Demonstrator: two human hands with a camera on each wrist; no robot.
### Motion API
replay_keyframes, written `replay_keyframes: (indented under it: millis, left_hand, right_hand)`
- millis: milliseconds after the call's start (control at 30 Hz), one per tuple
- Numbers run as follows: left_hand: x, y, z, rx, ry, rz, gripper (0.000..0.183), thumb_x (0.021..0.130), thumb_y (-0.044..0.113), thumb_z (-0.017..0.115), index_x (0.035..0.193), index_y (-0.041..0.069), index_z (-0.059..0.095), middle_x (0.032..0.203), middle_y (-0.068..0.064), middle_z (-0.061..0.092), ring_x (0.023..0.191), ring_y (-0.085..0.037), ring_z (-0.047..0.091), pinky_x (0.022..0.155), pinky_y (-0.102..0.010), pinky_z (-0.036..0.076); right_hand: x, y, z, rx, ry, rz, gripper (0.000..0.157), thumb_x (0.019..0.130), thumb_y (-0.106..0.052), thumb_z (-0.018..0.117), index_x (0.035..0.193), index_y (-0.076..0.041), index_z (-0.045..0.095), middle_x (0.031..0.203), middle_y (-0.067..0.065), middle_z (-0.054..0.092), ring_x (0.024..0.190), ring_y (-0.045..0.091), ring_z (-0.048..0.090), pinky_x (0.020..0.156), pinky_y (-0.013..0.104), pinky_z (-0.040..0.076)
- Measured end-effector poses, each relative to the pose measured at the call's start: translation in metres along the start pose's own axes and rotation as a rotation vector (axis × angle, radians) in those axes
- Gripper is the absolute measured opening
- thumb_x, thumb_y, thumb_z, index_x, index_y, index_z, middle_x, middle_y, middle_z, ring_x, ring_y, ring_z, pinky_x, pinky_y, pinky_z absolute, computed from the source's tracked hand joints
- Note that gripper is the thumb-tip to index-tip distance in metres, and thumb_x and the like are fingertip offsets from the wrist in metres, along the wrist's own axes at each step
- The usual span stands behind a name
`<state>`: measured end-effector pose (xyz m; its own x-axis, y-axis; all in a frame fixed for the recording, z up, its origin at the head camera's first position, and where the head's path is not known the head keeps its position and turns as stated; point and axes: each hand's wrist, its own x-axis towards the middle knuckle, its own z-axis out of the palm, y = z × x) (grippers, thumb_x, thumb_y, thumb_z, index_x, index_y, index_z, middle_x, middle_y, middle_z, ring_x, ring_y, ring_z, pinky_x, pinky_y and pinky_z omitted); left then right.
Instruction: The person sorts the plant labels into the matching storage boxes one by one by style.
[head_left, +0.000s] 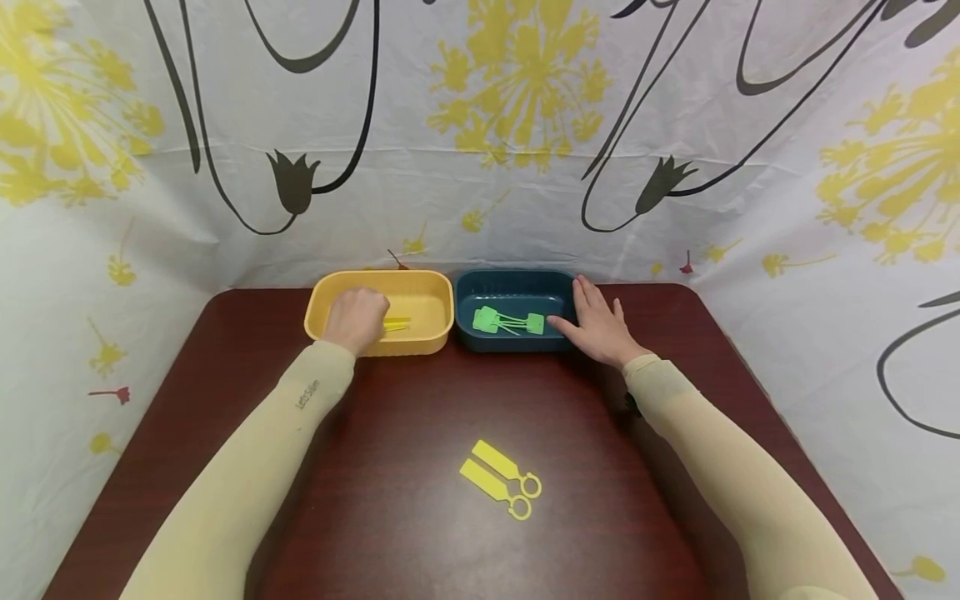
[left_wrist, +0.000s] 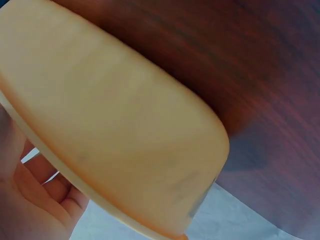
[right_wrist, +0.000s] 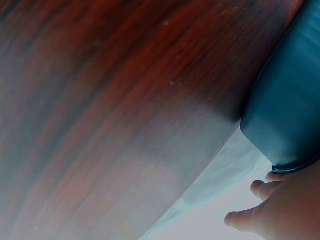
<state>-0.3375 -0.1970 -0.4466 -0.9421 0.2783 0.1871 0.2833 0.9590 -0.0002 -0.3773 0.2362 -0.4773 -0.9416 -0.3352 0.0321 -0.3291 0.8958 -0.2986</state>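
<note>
My left hand [head_left: 356,318] is over the left part of a yellow bin [head_left: 435,343], its fingers curled. Whether it holds anything cannot be seen. Yellow strips [head_left: 396,323] lie in the bin beside it. In the left wrist view the bin's outer wall [left_wrist: 120,110] partly hides the curled fingers [left_wrist: 57,187]. My right hand [head_left: 600,327] lies with spread fingers on the right rim of a dark blue bin [head_left: 495,342]. Inside that bin are several green tags with thin stems [head_left: 487,319]. The right wrist view shows the hand [right_wrist: 280,210] against the blue bin's corner [right_wrist: 287,115].
Two flat yellow tags with ring ends [head_left: 486,479] lie side by side on the dark red-brown table [head_left: 405,533]. The bins stand next to each other at the table's back edge. A patterned white cloth [head_left: 405,192] hangs behind and along both sides.
</note>
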Motion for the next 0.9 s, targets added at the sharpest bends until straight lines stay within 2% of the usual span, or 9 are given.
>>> replay_keyframes:
  millis: [333,667,900]
  left_hand:
    - [0.005,-0.002,0.001,0.036,-0.108,-0.015,0.011,0.084,0.001,0.070,0.077,0.007,0.064,0.071,-0.007,0.059,0.065,-0.024,0.056,0.061,-0.042,0.051]
    - [0.010,-0.004,0.002,0.026,-0.141,0.009,0.012,0.085,0.007,0.076,0.078,0.006,0.066,0.073,-0.007,0.060,0.066,-0.024,0.057,0.061,-0.042,0.052]
    - [0.011,-0.003,0.002,0.020,-0.147,0.014,0.009,0.085,0.007,0.075,0.080,0.005,0.067,0.075,-0.009,0.062,0.068,-0.025,0.059,0.062,-0.044,0.054]
  right_hand:
    - [0.000,-0.001,0.002,-0.002,0.004,-0.004,0.101,0.096,-0.072,0.040,0.161,-0.005,0.003,0.169,0.012,0.000,0.154,0.032,0.003,0.113,0.069,-0.003]
    - [0.002,0.002,0.002,-0.019,0.004,-0.003,0.103,0.094,-0.077,0.036,0.161,-0.007,0.000,0.169,0.008,-0.005,0.154,0.033,0.003,0.112,0.070,0.001]
    - [0.001,0.003,0.002,-0.020,0.011,0.003,0.104,0.094,-0.077,0.036,0.162,-0.007,0.001,0.169,0.007,-0.004,0.154,0.032,0.004,0.113,0.069,0.001]
